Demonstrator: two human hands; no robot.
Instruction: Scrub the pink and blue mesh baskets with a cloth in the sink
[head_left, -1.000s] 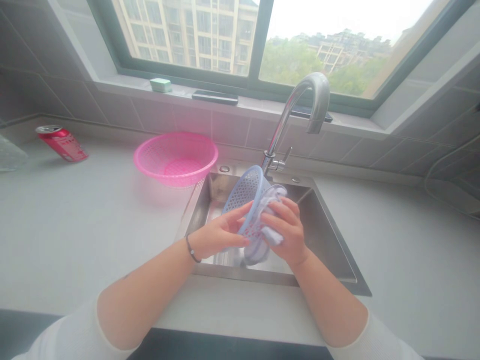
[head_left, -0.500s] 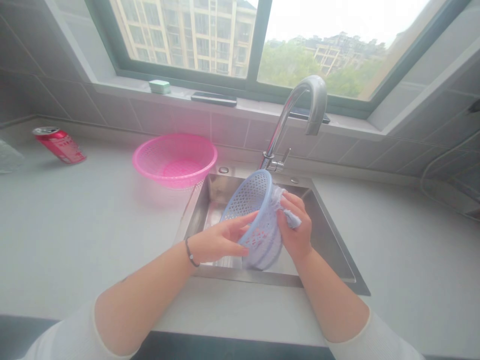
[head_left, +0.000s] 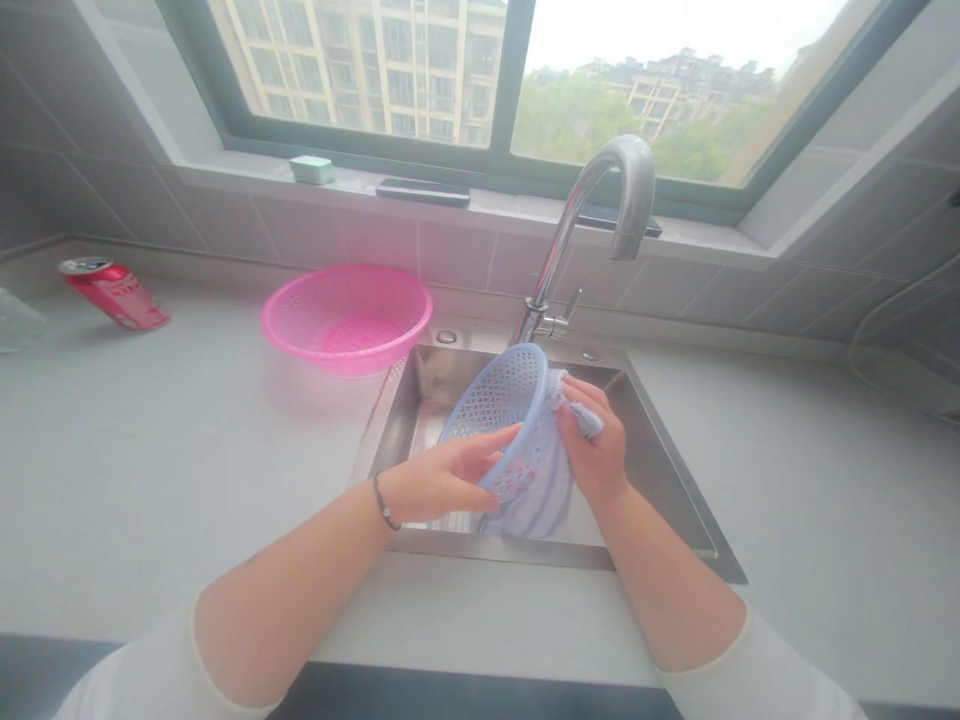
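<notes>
A light blue plastic colander (head_left: 495,395) is tipped on its side over the steel sink (head_left: 405,415), its opening facing left. My left hand (head_left: 442,480) grips its near rim, thumb outside and fingers reaching into the bowl. On the colander's outer right side, my right hand (head_left: 596,435) is closed on a pale lavender cloth (head_left: 544,500) and presses it against the wall. The cloth hangs down below the colander into the sink. My right fingertips are partly hidden by the cloth.
Behind the sink rises a curved chrome faucet (head_left: 581,205). A pink plastic basket (head_left: 345,320) stands left of the sink, with a red can (head_left: 116,293) farther left. On the windowsill lie a green-and-white sponge (head_left: 311,169) and a dark flat object (head_left: 422,192).
The cloth's hanging part has swung a little to the right below the colander. Both hands keep their holds, and the view has shifted slightly.
</notes>
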